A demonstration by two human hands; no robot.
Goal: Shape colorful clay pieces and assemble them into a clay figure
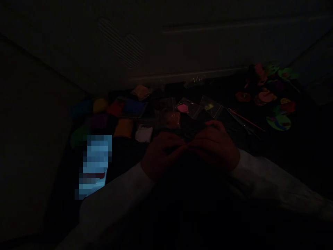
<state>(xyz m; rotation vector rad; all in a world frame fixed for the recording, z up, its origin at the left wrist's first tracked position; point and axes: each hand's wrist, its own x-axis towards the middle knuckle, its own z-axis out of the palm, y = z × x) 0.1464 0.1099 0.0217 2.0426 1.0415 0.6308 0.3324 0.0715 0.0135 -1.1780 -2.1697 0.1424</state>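
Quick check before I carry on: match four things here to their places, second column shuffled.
1. White packet
2. Glowing blue shape
3. Thin pink stick
4. Bright pink lump

A. Right of the right hand
B. Between orange packet and left hand
C. Between reddish packet and yellow lump
D. Beside the left sleeve

Pairs: 1-B, 2-D, 3-A, 4-C

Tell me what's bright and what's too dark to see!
Head view: nearly everything is very dark; the blue patch glows, broken into squares; the pink bag has small glints; left hand and right hand look dim red, anything between their fingertips lost in shadow.
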